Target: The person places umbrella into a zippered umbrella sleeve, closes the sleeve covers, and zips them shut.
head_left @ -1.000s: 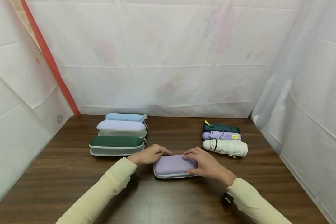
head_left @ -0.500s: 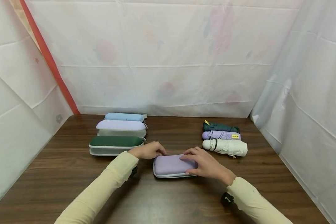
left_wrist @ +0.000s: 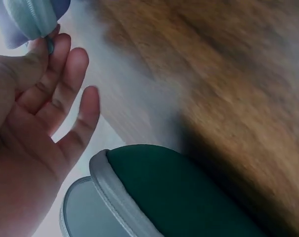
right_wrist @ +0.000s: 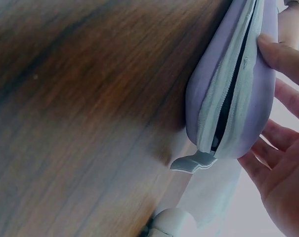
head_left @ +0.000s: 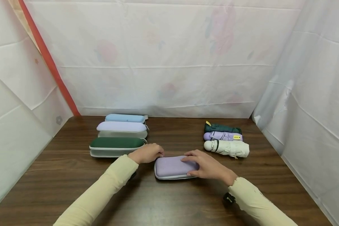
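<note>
A light purple zip case (head_left: 169,167) lies on the table in front of me. My right hand (head_left: 210,166) holds its right end, thumb on the near side and fingers over the top. In the right wrist view the zipper (right_wrist: 233,81) stands parted along that side, with a grey fabric loop (right_wrist: 193,162) at the end. My left hand (head_left: 148,153) is at the case's far left corner. There, in the left wrist view, thumb and forefinger pinch the small zipper pull (left_wrist: 50,45), while the other fingers are loosely bent.
Left of the case stand a dark green case (head_left: 117,142), a pale lavender case (head_left: 122,126) and a blue case (head_left: 125,118). Three folded umbrellas lie at the right: white (head_left: 228,148), purple (head_left: 224,136) and dark green (head_left: 223,128). White sheeting (head_left: 169,78) surrounds the table.
My left hand has slid left along the far edge of the purple case to its left corner. The right hand stays on the right end, and the case has hardly moved.
</note>
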Action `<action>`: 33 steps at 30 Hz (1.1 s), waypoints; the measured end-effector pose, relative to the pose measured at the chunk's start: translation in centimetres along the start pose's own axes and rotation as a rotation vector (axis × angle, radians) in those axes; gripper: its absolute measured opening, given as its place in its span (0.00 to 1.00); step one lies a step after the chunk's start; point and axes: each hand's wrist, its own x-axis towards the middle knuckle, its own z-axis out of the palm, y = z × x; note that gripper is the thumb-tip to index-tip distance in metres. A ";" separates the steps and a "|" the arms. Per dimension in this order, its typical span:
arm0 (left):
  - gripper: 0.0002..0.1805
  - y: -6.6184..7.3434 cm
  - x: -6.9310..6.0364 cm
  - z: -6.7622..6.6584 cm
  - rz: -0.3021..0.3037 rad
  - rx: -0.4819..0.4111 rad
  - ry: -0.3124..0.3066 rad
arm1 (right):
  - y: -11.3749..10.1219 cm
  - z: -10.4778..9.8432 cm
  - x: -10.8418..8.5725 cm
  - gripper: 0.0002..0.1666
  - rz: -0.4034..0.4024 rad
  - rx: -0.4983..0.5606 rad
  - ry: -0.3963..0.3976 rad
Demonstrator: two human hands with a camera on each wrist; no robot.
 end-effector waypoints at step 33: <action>0.04 2.5 -5.9 1.6 0.077 0.221 0.221 | -2.2 1.2 0.1 0.28 0.293 -0.056 0.150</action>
